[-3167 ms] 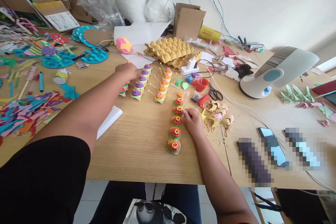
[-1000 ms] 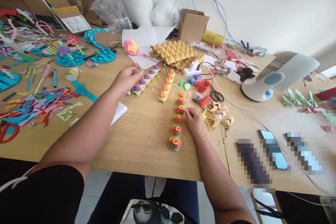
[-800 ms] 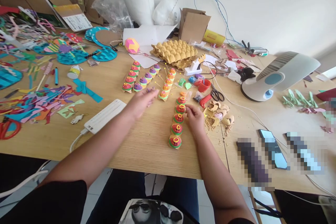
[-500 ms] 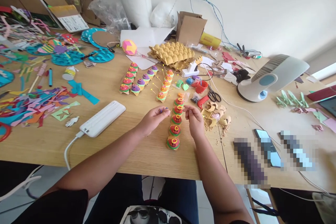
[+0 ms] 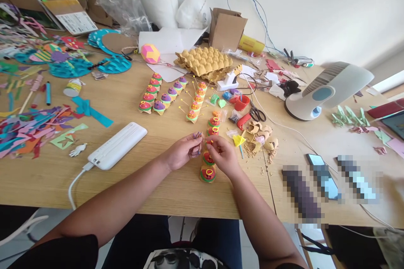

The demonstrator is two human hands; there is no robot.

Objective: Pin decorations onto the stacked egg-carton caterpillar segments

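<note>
A row of egg-carton cups (image 5: 208, 173) covered in red clay, with green rims and yellow rings, runs away from me on the table. Just left of its middle, my left hand (image 5: 181, 152) is closed around a thin pale stick (image 5: 201, 145); small bluish bits also show at its fingers. My right hand (image 5: 224, 156) hovers over the row with fingertips pinched close to that stick, hiding some cups. What it pinches, if anything, is too small to make out. Right of it lie yellow clay (image 5: 239, 140) and a thin blue stick (image 5: 241, 151).
Farther back stand rows of red (image 5: 150, 90), purple (image 5: 170, 94) and orange (image 5: 196, 103) cups, the orange one with yellow-tipped sticks poking out. A white power bank (image 5: 118, 145) lies left. Carton scraps (image 5: 257, 134), scissors (image 5: 258, 113) and a fan (image 5: 315, 96) are right.
My hands have come together over the row, the right moving left and down. The yellow clay and blue stick now show to its right. The view has shifted slightly.
</note>
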